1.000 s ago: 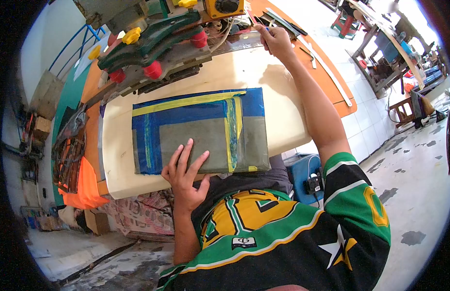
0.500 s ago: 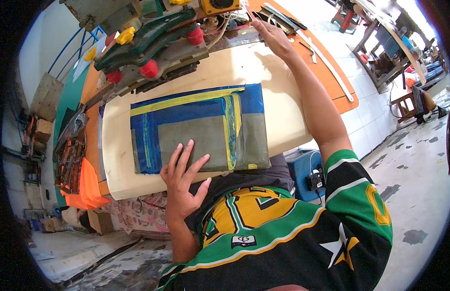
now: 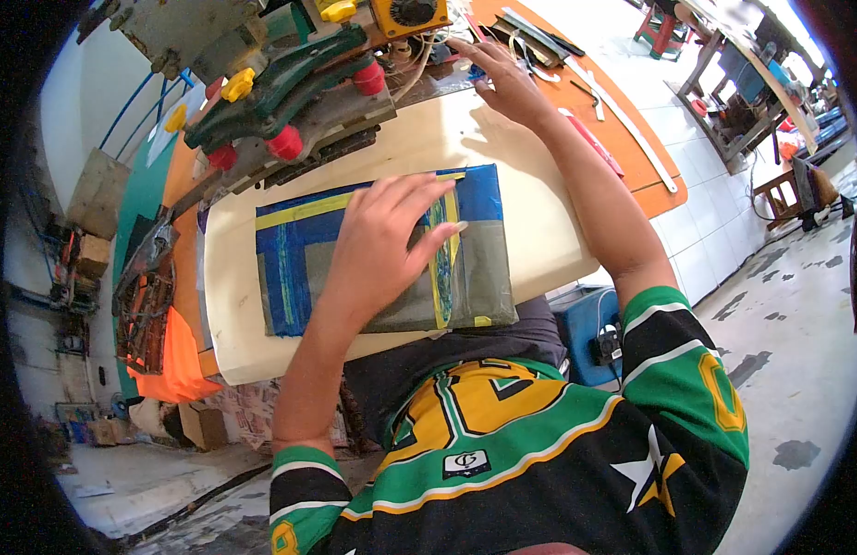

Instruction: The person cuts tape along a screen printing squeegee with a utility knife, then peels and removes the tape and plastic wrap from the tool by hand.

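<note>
A flat rectangular panel (image 3: 355, 287), grey-green with blue bands and yellow tape strips, lies on the cream board in front of me. My left hand (image 3: 387, 236) is over the middle of this panel, fingers extended and thumb apart, holding nothing; whether it touches the surface I cannot tell. At the far side of the board, my right hand (image 3: 507, 83) reaches out with fingers apart, close to a small blue item (image 3: 477, 72). A red flat strip-like object (image 3: 592, 141) lies on the orange tabletop, right of my right forearm.
A green machine frame (image 3: 271, 88) with red and yellow knobs stands at the back left of the cream board (image 3: 539, 222). A white ruler (image 3: 632, 139) and dark strips (image 3: 539, 35) lie on the orange table (image 3: 655, 166). Orange cloth (image 3: 174, 361) hangs at the left edge.
The red object has left my right hand and now lies on the orange table. My right hand has shifted slightly left and down. My left hand has moved up over the panel.
</note>
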A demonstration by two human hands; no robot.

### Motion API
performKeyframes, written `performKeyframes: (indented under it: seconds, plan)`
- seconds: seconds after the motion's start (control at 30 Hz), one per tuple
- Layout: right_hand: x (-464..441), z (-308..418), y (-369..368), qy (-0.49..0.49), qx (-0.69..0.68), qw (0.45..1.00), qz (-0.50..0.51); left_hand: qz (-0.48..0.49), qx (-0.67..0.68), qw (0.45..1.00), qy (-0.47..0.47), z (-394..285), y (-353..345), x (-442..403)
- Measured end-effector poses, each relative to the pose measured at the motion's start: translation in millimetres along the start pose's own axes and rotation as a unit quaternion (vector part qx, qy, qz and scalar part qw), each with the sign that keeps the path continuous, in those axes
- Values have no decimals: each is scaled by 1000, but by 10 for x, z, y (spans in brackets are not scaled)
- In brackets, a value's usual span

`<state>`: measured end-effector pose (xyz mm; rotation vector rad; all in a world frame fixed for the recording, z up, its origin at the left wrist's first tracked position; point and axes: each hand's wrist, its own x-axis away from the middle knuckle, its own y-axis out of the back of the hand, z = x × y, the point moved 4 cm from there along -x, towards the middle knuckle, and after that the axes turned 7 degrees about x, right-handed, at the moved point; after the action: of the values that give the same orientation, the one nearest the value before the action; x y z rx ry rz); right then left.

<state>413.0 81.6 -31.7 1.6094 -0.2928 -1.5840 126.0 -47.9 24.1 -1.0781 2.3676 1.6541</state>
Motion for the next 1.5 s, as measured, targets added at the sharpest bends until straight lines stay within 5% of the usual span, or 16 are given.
performKeyframes:
  seconds: [0.33, 0.63, 1.0, 1.3, 1.5]
  plan:
    - [56, -57, -41, -2, 69, 997, 24, 62, -8, 998, 9, 523, -462, -541]
    - [35, -116, -78, -31, 8, 999, 19, -74, 16, 997, -34, 478, -543, -479]
    - [16, -68, -75, -1, -8, 1000, -10, -144, 88, 983, 66, 572, -487, -515]
    - [-27, 92, 68, -5, -46, 997, 68, -127, 63, 980, 139, 587, -467, -547]
    - [12, 221, -15, -81, -288, 919, 255, -124, 183, 967, 124, 655, -471, -511]
